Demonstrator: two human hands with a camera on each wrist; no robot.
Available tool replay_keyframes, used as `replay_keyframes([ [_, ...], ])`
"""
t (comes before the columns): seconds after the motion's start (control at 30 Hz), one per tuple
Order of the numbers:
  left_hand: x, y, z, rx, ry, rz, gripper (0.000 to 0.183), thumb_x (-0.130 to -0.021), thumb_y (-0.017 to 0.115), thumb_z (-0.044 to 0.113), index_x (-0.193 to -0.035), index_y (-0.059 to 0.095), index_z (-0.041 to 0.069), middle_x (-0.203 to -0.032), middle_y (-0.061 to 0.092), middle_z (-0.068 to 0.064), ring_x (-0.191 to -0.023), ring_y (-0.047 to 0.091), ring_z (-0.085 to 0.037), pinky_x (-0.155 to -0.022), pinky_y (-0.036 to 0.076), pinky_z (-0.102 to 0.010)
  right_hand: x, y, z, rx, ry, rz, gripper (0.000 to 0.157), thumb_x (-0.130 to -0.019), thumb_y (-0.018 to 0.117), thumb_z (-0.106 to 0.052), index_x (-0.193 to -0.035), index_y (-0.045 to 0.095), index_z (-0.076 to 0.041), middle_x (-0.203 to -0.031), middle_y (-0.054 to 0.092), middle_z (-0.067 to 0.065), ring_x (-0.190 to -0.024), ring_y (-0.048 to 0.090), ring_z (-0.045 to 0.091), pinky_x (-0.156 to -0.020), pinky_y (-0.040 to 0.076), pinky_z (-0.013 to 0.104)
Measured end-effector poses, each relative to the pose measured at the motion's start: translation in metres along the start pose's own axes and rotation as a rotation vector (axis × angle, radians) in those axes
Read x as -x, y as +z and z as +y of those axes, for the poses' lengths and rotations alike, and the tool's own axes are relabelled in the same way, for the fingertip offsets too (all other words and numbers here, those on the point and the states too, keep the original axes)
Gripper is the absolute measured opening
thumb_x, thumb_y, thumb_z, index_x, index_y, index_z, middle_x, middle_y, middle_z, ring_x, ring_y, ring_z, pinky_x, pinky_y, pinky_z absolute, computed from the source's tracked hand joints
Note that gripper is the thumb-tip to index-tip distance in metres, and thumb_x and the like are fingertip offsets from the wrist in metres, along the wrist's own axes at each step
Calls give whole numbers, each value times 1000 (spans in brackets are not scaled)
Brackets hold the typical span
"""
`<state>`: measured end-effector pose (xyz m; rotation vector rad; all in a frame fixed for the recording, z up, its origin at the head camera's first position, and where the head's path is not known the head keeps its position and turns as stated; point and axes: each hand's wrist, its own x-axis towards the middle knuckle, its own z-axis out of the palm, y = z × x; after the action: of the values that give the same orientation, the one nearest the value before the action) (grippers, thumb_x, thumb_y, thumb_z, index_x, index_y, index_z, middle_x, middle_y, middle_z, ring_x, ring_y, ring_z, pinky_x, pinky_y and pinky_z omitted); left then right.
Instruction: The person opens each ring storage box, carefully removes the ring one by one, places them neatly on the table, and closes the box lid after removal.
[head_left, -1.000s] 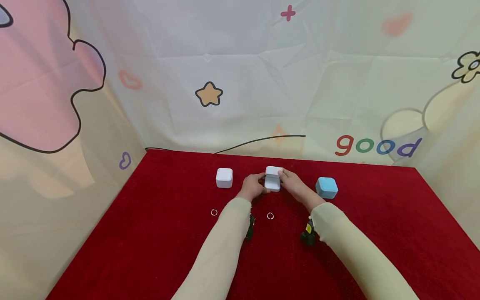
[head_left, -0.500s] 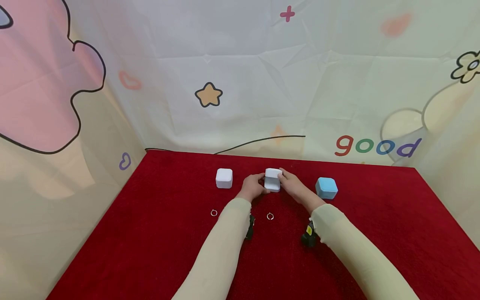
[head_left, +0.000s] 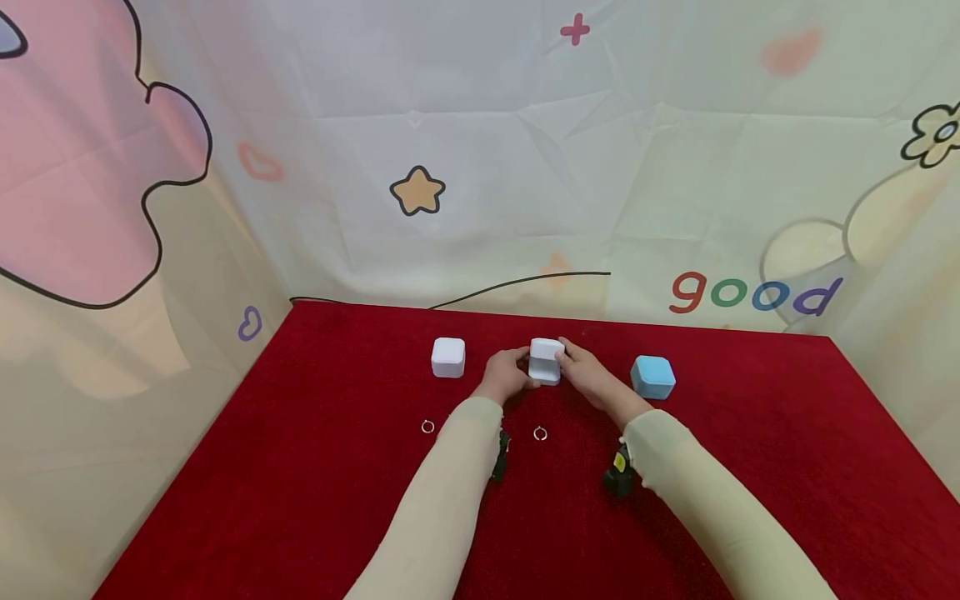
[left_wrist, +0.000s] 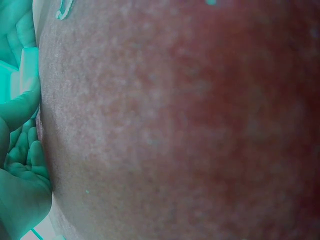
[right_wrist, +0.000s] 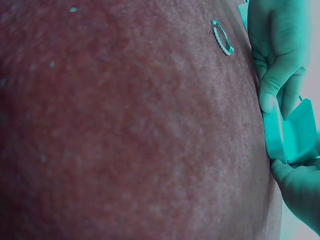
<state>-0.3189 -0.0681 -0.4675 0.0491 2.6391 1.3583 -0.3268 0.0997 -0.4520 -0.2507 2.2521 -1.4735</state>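
Observation:
Both hands are on a small white ring box (head_left: 545, 352) near the back of the red cloth, its hinged lid partly raised over the base. The left hand (head_left: 504, 373) grips the base from the left, its thumb at the lower front corner. On the other side, the right hand (head_left: 590, 373) holds the box with its thumb at the lid's right edge. In the right wrist view, the gap between lid and base of the ring box (right_wrist: 299, 127) shows beside the left hand (right_wrist: 280, 55). Nearer the person lie two open-ended rings, one (head_left: 541, 433) between the forearms and one (head_left: 427, 426) further left.
A closed white box (head_left: 448, 358) stands left of the hands, and a light blue box (head_left: 653, 377) stands to the right, close by the right wrist. Red cloth (head_left: 315, 467) covers the table. A printed curtain (head_left: 495, 233) rises behind its back edge.
The lid of the white ring box has tipped a little forward and down, narrowing the gap above the base. Both hands stay at the box; the rings and other boxes lie as before.

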Motion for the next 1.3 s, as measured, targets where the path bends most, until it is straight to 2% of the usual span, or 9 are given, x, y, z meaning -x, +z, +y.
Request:
replay_keyframes([
  [0.3,-1,1,-1,-4,1,6,66,-88,79,4,-148,54,5,-142,64,-14,-133,58,-30,-114,47,-41,3,-2,0,27,-18,-17,60,-112,28,-13,-161,0,6,-170,3,29,-160,4,43,-130,13,56],
  [0.6,-1,2,-1,-17,5,4,65,-88,78,5,-149,53,5,-143,63,-13,-134,57,-29,-115,47,-41,4,-4,2,106,-31,-16,61,-112,33,-12,-161,3,7,-170,5,29,-160,5,44,-130,12,57],
  [1.3,1,0,1,-24,-3,4,66,-89,78,5,-150,52,6,-146,61,-13,-137,54,-30,-116,46,-43,2,-2,8,186,-59,2,61,-109,41,-8,-162,13,5,-167,18,31,-157,18,45,-128,18,59],
])
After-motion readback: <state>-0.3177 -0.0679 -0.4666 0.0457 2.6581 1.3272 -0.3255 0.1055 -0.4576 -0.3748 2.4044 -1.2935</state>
